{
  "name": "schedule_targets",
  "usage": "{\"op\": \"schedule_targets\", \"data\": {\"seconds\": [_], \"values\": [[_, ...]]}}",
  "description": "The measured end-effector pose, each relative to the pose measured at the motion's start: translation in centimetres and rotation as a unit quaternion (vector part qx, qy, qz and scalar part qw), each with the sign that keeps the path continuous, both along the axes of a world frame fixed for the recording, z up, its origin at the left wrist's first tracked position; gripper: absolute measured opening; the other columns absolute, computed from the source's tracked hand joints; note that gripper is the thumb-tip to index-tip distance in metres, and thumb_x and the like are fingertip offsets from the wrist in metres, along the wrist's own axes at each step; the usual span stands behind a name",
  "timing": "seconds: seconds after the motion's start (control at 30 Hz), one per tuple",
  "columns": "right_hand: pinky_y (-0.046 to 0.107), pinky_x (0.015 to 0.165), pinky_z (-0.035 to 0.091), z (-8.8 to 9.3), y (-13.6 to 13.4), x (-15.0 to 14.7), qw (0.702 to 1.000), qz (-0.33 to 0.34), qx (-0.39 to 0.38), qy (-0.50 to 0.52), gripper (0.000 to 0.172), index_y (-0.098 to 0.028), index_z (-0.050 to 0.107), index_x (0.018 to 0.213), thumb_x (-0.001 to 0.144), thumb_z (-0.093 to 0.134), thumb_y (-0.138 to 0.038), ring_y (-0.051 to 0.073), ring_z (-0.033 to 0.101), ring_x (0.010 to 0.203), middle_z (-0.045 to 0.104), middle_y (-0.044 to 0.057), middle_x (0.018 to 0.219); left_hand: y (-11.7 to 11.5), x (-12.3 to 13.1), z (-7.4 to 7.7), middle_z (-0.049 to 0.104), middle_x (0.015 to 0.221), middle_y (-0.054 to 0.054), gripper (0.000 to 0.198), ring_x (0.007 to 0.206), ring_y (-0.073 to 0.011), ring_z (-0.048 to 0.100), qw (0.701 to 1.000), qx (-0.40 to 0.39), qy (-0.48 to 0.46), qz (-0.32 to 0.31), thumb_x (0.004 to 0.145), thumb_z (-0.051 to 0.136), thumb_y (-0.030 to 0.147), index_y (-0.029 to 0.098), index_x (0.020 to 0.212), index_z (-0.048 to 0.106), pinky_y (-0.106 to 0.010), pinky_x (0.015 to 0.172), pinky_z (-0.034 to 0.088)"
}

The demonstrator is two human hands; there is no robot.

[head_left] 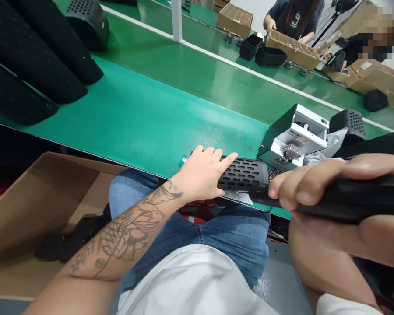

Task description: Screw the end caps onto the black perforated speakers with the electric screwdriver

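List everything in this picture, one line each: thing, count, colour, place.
conveyor belt: one, green, across the middle
perforated cylinder: one, black, near belt edge, under left hand
tool: one, black, in right hand
small machine: one, grey-white, on belt, right
vented housings: two, black, top left and behind the machine
long housings: about three, black, top left
cardboard box: one, brown, lower left
cardboard trays: at least two, brown, far side
co-worker: one, dark top, far side
left hand: one, resting on the cylinder
right hand: one, gripping the tool
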State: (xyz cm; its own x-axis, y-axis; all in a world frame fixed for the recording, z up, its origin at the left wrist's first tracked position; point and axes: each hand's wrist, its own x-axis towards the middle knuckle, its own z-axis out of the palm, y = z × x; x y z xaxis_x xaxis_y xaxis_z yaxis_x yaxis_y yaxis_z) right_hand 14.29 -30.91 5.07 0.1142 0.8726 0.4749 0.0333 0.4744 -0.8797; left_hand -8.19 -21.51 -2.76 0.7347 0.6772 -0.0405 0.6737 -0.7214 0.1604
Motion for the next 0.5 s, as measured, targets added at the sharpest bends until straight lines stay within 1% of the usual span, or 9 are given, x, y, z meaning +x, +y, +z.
{"op": "schedule_targets", "data": {"seconds": [0.07,0.1,0.13,0.2,0.27,0.37,0.5], "values": [[0.053,0.062,0.074,-0.3,0.8,-1.3,0.995,0.095,0.028,-0.006,0.031,-0.036,0.09,0.119,0.098,0.096,-0.058,0.026,0.074,0.055,0.078,0.0,0.072,-0.1,0.0,-0.1,0.074,0.151,-0.022,0.105,0.131,-0.0431,0.071,1.0,0.005,-0.007,0.003,0.094,0.09,0.057,0.02,0.184,0.048,-0.051,0.107,0.044],[0.051,0.061,0.074,-0.6,1.5,-1.8,0.992,0.116,0.045,-0.004,0.03,-0.034,0.091,0.117,0.098,0.096,-0.056,0.025,0.075,0.054,0.08,0.0,0.073,-0.2,0.1,-0.2,0.074,0.151,-0.022,0.106,0.132,-0.043,0.071,1.0,0.007,-0.012,0.003,0.094,0.091,0.057,0.02,0.184,0.049,-0.051,0.107,0.044],[0.048,0.059,0.073,-0.9,2.3,-2.2,0.991,0.119,0.057,-0.003,0.03,-0.034,0.091,0.116,0.097,0.097,-0.056,0.024,0.074,0.052,0.08,-0.001,0.072,-0.2,0.1,-0.2,0.075,0.151,-0.021,0.106,0.132,-0.0428,0.071,1.0,0.008,-0.015,0.003,0.094,0.091,0.057,0.02,0.184,0.049,-0.05,0.107,0.044],[0.044,0.052,0.069,-1.7,3.5,-2.9,0.993,0.077,0.087,0.019,0.03,-0.034,0.091,0.111,0.093,0.099,-0.056,0.022,0.069,0.046,0.078,-0.002,0.068,-0.2,0.1,-0.3,0.075,0.152,-0.021,0.107,0.132,-0.042,0.071,1.0,0.007,-0.02,0.002,0.093,0.092,0.056,0.02,0.184,0.049,-0.049,0.107,0.043],[0.041,0.048,0.065,-2.5,4.1,-3.6,0.994,0.044,0.094,0.043,0.029,-0.031,0.09,0.107,0.09,0.101,-0.052,0.02,0.065,0.044,0.075,-0.003,0.067,-0.2,0.0,-0.3,0.074,0.153,-0.021,0.107,0.132,-0.0417,0.071,1.0,0.007,-0.024,0.001,0.093,0.093,0.056,0.02,0.184,0.049,-0.049,0.107,0.043],[0.04,0.044,0.061,-3.3,4.3,-4.6,0.992,0.054,0.09,0.068,0.027,-0.027,0.088,0.104,0.089,0.101,-0.046,0.02,0.064,0.044,0.074,-0.002,0.068,-0.2,0.0,-0.4,0.074,0.153,-0.021,0.106,0.131,-0.0418,0.071,1.0,0.01,-0.029,-0.001,0.093,0.092,0.055,0.019,0.183,0.049,-0.05,0.106,0.044],[0.037,0.045,0.059,-3.6,4.2,-4.9,0.992,0.062,0.077,0.075,0.028,-0.026,0.085,0.104,0.091,0.101,-0.046,0.019,0.064,0.044,0.073,-0.003,0.068,-0.1,-0.1,-0.4,0.075,0.15,-0.021,0.104,0.129,-0.0414,0.071,0.999,0.015,-0.033,-0.004,0.092,0.092,0.056,0.018,0.181,0.052,-0.049,0.104,0.044]]}}
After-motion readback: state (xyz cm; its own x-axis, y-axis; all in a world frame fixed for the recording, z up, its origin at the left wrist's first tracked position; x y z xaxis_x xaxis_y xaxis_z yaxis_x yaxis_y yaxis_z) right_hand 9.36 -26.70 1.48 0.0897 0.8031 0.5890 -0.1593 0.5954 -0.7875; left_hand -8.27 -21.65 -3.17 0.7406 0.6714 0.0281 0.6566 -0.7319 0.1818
